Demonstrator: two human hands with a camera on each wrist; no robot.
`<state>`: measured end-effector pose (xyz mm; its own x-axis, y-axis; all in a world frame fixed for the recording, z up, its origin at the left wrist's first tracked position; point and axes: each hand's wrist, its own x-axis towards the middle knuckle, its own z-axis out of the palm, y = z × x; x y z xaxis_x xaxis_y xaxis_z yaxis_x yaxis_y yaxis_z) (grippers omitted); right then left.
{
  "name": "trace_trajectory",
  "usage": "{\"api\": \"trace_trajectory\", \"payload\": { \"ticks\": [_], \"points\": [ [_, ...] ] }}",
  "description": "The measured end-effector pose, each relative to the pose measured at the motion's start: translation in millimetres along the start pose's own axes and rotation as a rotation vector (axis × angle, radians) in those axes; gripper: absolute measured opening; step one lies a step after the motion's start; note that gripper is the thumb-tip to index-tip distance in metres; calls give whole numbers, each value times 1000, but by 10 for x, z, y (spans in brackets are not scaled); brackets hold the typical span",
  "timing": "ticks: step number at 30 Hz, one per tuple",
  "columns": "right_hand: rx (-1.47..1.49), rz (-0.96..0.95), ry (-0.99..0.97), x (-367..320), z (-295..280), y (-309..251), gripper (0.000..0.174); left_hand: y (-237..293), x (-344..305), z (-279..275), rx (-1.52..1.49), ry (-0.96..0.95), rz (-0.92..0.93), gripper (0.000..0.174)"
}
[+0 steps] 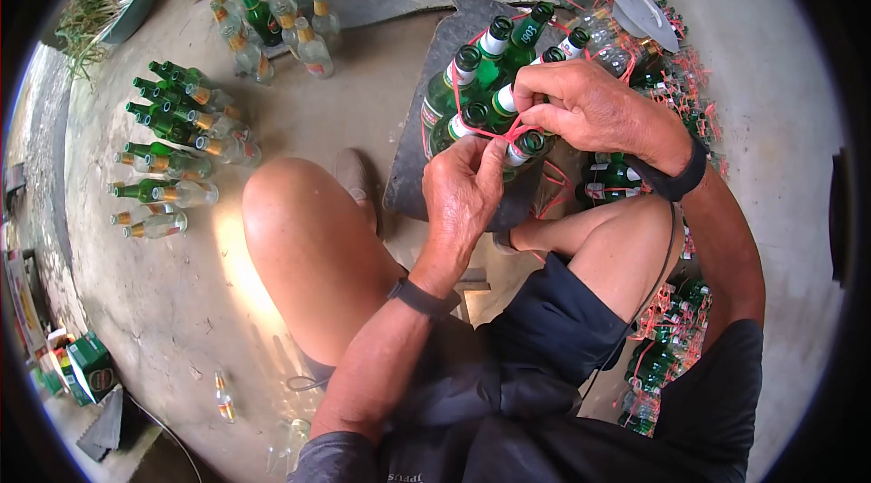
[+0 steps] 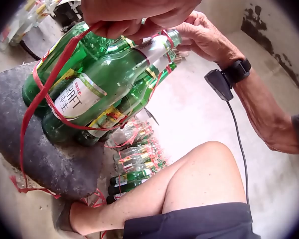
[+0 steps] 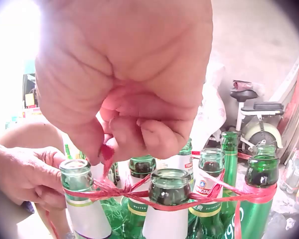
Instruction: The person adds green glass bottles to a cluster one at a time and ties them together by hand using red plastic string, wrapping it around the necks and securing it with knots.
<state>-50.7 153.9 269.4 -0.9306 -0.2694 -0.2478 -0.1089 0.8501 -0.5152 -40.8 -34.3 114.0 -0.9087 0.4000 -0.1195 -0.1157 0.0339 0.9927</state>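
Note:
A cluster of green glass beer bottles (image 1: 438, 102) stands upright on a dark board (image 1: 408, 176). Red plastic twine (image 3: 204, 200) runs around the bottle necks and gathers in a knot-like bunch between two of them. Above that bunch, my right hand (image 1: 585, 107) pinches a short end of the twine between thumb and forefinger. My left hand (image 1: 461, 188) is at the near side of the necks, its thumb and finger pinching the twine beside a bottle neck. In the left wrist view, a second loop of twine (image 2: 84, 124) circles the bottle bodies, and a loose length hangs over the board.
Several green and clear bottles (image 1: 186, 120) stand on the floor at left, with more clear bottles (image 1: 313, 48) behind. Bundles of twine-tied bottles (image 1: 658, 356) line the right side, a grey lid-like disc (image 1: 638, 7) on top. Bare knees (image 1: 290, 211) flank the board.

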Motion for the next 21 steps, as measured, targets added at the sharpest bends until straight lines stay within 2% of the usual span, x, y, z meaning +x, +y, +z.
{"api": "trace_trajectory", "payload": {
  "ticks": [10, 13, 15, 18, 21],
  "points": [
    [-17, -88, 80, -4, 22, 53, 11, 70, -22, 2, 20, 18, 29, 27],
    [66, -71, 78, 15, 17, 7, 11, 64, -20, 5, 15, 19, 37, 26],
    [262, 48, 63, 32, 11, -54, 11, 62, -22, 11, 16, 17, 35, 25],
    [399, 96, -7, 46, -49, -28, 11, 71, -22, 18, 22, 37, 75, 25],
    [486, 100, 9, 46, -52, 22, 10, 101, -30, 14, 24, 33, 77, 25]
  ]
}}
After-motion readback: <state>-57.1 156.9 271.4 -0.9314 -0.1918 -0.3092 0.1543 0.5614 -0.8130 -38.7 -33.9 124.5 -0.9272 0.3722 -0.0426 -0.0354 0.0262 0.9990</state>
